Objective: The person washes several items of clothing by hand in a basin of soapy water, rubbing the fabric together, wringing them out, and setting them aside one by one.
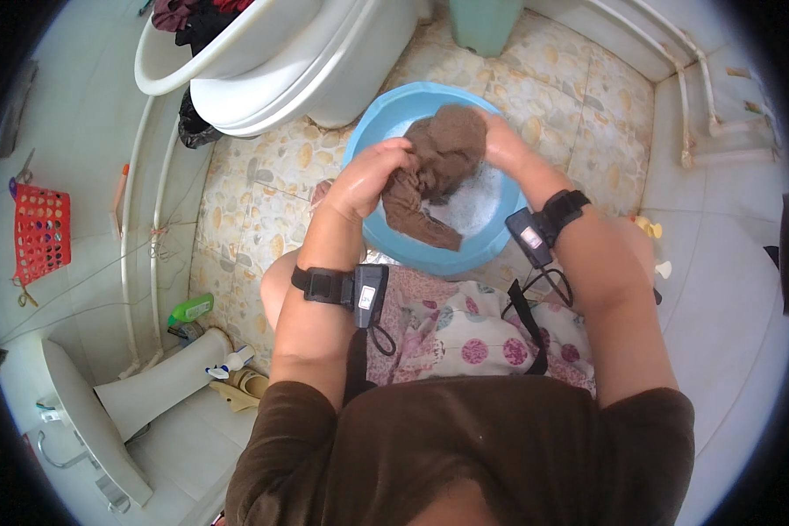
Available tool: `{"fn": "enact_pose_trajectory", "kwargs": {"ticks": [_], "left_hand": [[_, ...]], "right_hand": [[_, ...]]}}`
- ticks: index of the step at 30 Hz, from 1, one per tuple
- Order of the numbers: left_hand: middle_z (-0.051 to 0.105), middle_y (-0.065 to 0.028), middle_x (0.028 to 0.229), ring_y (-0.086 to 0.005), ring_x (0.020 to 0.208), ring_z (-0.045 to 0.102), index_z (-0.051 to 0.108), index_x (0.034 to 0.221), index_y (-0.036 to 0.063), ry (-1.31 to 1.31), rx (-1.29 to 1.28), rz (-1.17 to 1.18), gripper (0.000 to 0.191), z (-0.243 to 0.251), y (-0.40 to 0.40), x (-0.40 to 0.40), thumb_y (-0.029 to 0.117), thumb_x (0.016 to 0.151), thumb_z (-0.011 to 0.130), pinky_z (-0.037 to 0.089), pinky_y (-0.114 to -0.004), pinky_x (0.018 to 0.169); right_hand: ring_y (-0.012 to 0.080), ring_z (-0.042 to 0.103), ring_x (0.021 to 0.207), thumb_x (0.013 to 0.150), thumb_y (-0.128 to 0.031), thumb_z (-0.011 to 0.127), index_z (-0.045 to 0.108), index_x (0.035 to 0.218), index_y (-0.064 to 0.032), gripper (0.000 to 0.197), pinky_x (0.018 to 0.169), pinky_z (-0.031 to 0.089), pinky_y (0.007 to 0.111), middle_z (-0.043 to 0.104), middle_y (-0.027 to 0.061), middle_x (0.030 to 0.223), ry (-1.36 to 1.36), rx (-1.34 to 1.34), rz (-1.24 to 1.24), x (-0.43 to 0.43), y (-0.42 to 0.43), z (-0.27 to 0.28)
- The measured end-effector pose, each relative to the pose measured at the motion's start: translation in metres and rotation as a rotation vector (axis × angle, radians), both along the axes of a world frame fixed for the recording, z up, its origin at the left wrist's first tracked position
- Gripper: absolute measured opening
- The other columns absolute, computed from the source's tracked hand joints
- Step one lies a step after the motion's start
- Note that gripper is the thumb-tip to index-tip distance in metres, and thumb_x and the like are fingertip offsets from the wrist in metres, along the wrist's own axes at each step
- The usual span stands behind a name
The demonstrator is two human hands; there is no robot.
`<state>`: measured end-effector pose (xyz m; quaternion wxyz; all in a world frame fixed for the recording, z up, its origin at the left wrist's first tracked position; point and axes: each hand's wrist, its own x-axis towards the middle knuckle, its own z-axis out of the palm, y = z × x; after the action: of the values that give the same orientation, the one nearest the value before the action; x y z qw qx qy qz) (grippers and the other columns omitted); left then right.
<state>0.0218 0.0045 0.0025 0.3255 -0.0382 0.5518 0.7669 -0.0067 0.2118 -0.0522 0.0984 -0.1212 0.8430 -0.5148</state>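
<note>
A bunched, wet-looking brown cloth [444, 154] is held over a light blue plastic basin [434, 260] on the floor. Whitish sudsy water [477, 204] shows inside the basin, beside and below the cloth. My left hand [375, 172] grips the cloth's left side, fingers curled over it. On the far right side of the cloth, my right hand [498, 139] holds a raised fold; its fingertips are partly hidden behind the fabric. One end of the cloth hangs down toward the basin's near wall.
Behind the basin stand a white toilet [315, 72] and a pale green bin [486, 26]. A white tub [164, 69] with dark and red clothes sits upper left. The left side holds a pedestal sink [98, 421], a green bottle [192, 310] and a hanging red basket [43, 230].
</note>
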Motion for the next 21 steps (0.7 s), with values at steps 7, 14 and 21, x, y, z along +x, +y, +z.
{"fn": "enact_pose_trajectory", "kwargs": {"ticks": [7, 14, 21], "left_hand": [[0.015, -0.0172, 0.132, -0.0359, 0.117, 0.022, 0.025, 0.126, 0.0120, -0.455, -0.115, 0.301, 0.067, -0.037, 0.022, 0.004, 0.046, 0.074, 0.051, 0.031, -0.057, 0.084], [0.045, -0.0141, 0.115, -0.0307, 0.102, 0.047, 0.041, 0.116, 0.0085, -0.333, 0.519, 0.291, 0.046, -0.056, 0.021, 0.003, 0.038, 0.082, 0.042, 0.035, -0.050, 0.087], [0.049, -0.0115, 0.108, -0.0229, 0.097, 0.050, 0.043, 0.110, -0.0003, -0.264, 0.610, 0.226, 0.037, -0.036, 0.029, 0.001, 0.027, 0.085, 0.039, 0.042, -0.034, 0.083]], "right_hand": [[0.0338, 0.050, 0.090, 0.070, -0.003, 0.049, 0.047, 0.096, -0.0003, 0.026, 0.077, 0.039, 0.033, 0.053, 0.0205, 0.093, 0.112, 0.076, -0.271, 0.006, -0.012, 0.041], [0.0179, 0.049, 0.090, 0.073, -0.003, 0.047, 0.047, 0.102, -0.0031, 0.029, 0.079, 0.038, 0.028, 0.054, 0.0083, 0.093, -0.198, -0.427, 0.005, 0.030, -0.043, 0.060], [0.0180, 0.043, 0.103, 0.079, -0.010, 0.048, 0.044, 0.110, -0.0027, 0.032, 0.089, 0.032, 0.029, 0.050, 0.0088, 0.107, -0.684, -0.991, -0.445, 0.016, -0.019, 0.032]]}}
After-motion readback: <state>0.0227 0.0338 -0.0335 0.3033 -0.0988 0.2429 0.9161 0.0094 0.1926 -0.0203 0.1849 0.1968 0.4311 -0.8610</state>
